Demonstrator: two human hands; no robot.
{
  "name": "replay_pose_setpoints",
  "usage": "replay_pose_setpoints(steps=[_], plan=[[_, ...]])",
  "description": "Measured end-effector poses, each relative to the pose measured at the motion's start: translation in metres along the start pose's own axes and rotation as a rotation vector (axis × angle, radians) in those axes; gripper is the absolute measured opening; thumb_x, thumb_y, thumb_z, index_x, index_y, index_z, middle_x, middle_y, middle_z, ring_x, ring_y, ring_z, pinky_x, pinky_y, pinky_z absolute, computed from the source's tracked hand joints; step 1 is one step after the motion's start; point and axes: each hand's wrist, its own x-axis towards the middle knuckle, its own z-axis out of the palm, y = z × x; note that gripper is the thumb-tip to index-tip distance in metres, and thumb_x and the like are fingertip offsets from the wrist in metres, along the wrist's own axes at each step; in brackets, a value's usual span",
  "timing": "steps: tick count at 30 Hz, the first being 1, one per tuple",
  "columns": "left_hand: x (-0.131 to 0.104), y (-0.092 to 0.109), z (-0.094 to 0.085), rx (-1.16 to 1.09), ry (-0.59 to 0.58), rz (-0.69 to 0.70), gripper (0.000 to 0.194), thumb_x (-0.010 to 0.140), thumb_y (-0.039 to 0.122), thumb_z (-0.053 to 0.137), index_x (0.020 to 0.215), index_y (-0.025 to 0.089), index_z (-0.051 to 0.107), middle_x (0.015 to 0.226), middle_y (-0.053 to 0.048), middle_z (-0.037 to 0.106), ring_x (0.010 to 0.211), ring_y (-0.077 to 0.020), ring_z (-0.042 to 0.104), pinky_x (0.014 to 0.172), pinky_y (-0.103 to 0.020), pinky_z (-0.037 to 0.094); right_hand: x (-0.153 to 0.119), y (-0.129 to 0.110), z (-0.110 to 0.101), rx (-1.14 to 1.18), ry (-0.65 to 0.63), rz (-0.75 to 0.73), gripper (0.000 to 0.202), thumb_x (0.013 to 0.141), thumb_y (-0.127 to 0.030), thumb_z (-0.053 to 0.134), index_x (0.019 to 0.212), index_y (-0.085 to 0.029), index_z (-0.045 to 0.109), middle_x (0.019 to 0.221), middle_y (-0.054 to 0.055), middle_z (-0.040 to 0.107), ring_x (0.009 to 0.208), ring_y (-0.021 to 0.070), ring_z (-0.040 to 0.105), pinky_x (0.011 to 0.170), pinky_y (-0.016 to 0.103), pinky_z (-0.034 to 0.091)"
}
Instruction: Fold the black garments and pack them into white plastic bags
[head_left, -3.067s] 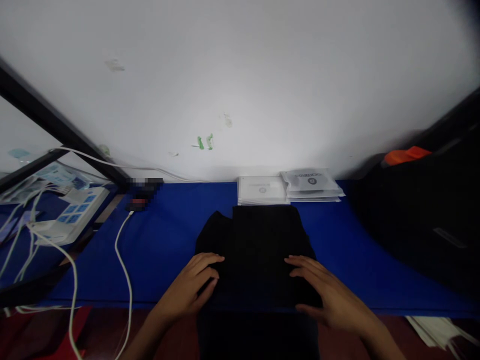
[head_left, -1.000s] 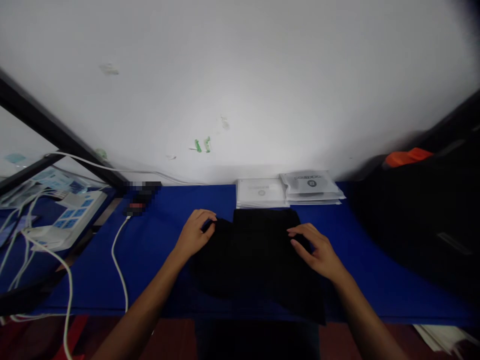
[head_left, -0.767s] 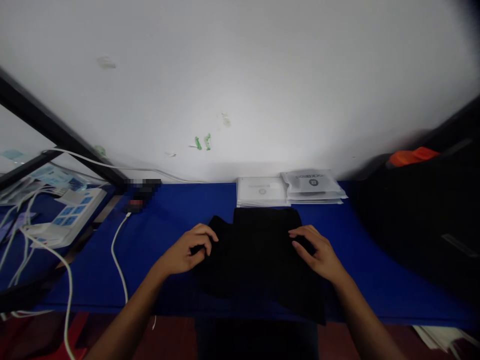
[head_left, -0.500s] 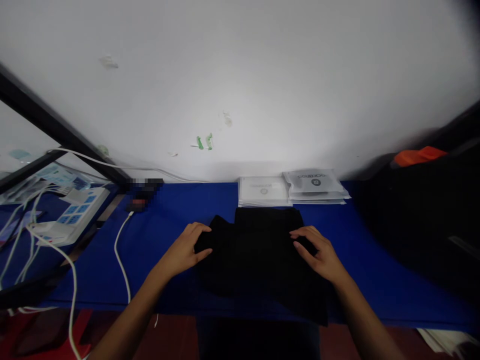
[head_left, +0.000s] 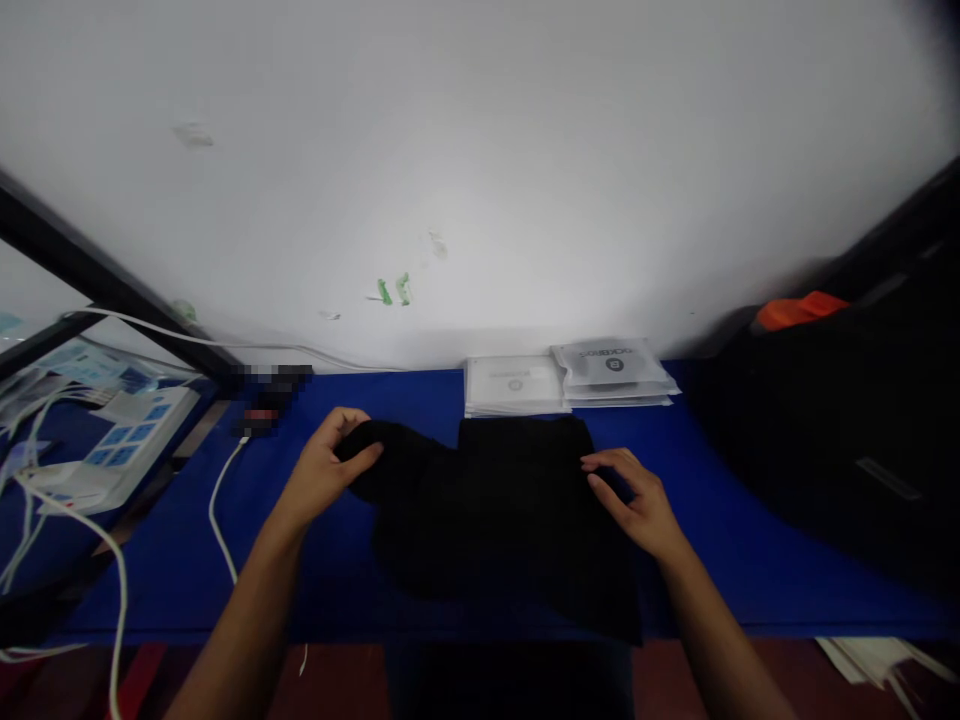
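1. Left hand (head_left: 322,470) out at the left now, and it has a grip: thumb on top, fingers curled behind, a loose flap of black cloth (head_left: 487,510) caught between them.
2. The cloth itself sits mid-table, spread from just short of the pouches down to the near edge of the blue table (head_left: 757,560) (its folds are hard to read, black on black).
3. Over on the right, the right hand (head_left: 641,505) is relaxed, thumb and fingers parted, fingertips at the cloth's right side, gripping nothing.
4. Up at the far edge, against the wall (head_left: 487,180), two piles side by side: flat white pouches (head_left: 514,387), and printed pouches (head_left: 615,368) to their right.
5. Far left corner: a dark device (head_left: 262,405), partly blurred out, with a white cable (head_left: 217,500) running to the near edge.
6. Right end: a big black bag (head_left: 832,450), something orange (head_left: 801,311) at its top.
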Motion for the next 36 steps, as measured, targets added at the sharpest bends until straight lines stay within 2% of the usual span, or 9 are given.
replay_pose_setpoints(steps=[4, 10, 13, 16, 19, 22, 25, 30, 36], plan=[[-0.010, 0.021, 0.047, 0.095, 0.241, 0.119, 0.034, 0.080, 0.037, 0.070, 0.107, 0.023, 0.055, 0.099, -0.002, 0.065, 0.091, -0.0203, 0.065, 0.081, -0.033, 0.053, 0.000, -0.002, 0.000, 0.001, -0.016, 0.006, 0.015, 0.094, -0.028, 0.058, 0.109, -0.027, 0.062, 0.097, 0.006, 0.068, 0.095, 0.0247, 0.063, 0.084, 0.043, 0.051], [-0.040, 0.026, 0.107, 0.300, -0.196, 0.376, 0.043, 0.086, 0.032, 0.068, 0.125, 0.023, 0.052, 0.118, -0.008, 0.067, 0.106, -0.0270, 0.065, 0.101, -0.050, 0.048, 0.000, -0.002, 0.002, -0.005, -0.046, -0.008, 0.016, 0.095, -0.030, 0.057, 0.110, -0.027, 0.062, 0.097, 0.007, 0.069, 0.095, 0.0256, 0.063, 0.084, 0.045, 0.052], [-0.049, 0.021, 0.104, 0.230, -0.301, 0.382, 0.050, 0.091, 0.040, 0.063, 0.136, 0.024, 0.044, 0.127, -0.009, 0.064, 0.112, -0.0259, 0.064, 0.110, -0.053, 0.041, 0.000, -0.003, 0.001, -0.012, -0.044, -0.010, 0.016, 0.095, -0.030, 0.057, 0.110, -0.027, 0.062, 0.096, 0.006, 0.069, 0.094, 0.0258, 0.064, 0.084, 0.045, 0.052], [-0.055, 0.009, 0.094, 0.147, -0.126, 0.298, 0.036, 0.099, 0.034, 0.049, 0.134, 0.026, 0.046, 0.127, -0.009, 0.061, 0.117, -0.0234, 0.060, 0.105, -0.048, 0.046, 0.000, -0.004, 0.001, -0.013, -0.038, -0.008, 0.016, 0.094, -0.029, 0.057, 0.109, -0.027, 0.062, 0.096, 0.005, 0.069, 0.094, 0.0249, 0.064, 0.083, 0.043, 0.052], [-0.060, -0.006, 0.090, 0.269, 0.110, 0.170, 0.036, 0.092, 0.041, 0.059, 0.124, 0.024, 0.053, 0.131, -0.012, 0.052, 0.125, -0.0309, 0.049, 0.103, -0.054, 0.045, 0.001, -0.006, 0.001, -0.015, -0.039, -0.004, 0.015, 0.094, -0.028, 0.057, 0.109, -0.027, 0.062, 0.096, 0.005, 0.069, 0.093, 0.0242, 0.064, 0.082, 0.042, 0.053], [-0.063, -0.016, 0.091, 0.400, 0.050, 0.097, 0.037, 0.082, 0.050, 0.070, 0.102, 0.020, 0.063, 0.133, -0.013, 0.049, 0.128, -0.0383, 0.041, 0.101, -0.061, 0.042, 0.002, -0.007, 0.001, -0.021, -0.044, -0.008, 0.015, 0.094, -0.029, 0.057, 0.108, -0.027, 0.063, 0.095, 0.005, 0.069, 0.091, 0.0242, 0.065, 0.082, 0.043, 0.053], [-0.059, -0.012, 0.092, 0.431, 0.039, 0.132, 0.025, 0.082, 0.042, 0.071, 0.083, 0.019, 0.061, 0.131, -0.013, 0.051, 0.125, -0.0384, 0.042, 0.102, -0.063, 0.039, 0.002, -0.007, 0.001, -0.028, -0.043, -0.004, 0.014, 0.095, -0.030, 0.057, 0.107, -0.026, 0.063, 0.095, 0.005, 0.069, 0.092, 0.0246, 0.065, 0.082, 0.043, 0.053], [-0.043, 0.019, 0.093, 0.278, 0.227, 0.281, 0.018, 0.081, 0.023, 0.069, 0.090, 0.023, 0.053, 0.125, -0.010, 0.052, 0.122, -0.0316, 0.047, 0.101, -0.054, 0.043, 0.000, -0.005, 0.000, -0.020, -0.037, -0.006, 0.015, 0.095, -0.029, 0.056, 0.108, -0.026, 0.063, 0.095, 0.006, 0.068, 0.093, 0.0248, 0.064, 0.082, 0.043, 0.053], [-0.044, 0.046, 0.129, 0.301, -0.386, 0.585, 0.035, 0.077, 0.019, 0.072, 0.106, 0.023, 0.053, 0.129, -0.011, 0.054, 0.119, -0.0287, 0.054, 0.099, -0.046, 0.046, -0.002, -0.004, -0.001, -0.001, -0.052, -0.019, 0.016, 0.094, -0.025, 0.058, 0.110, -0.026, 0.062, 0.096, 0.006, 0.067, 0.093, 0.0240, 0.062, 0.083, 0.043, 0.052]])
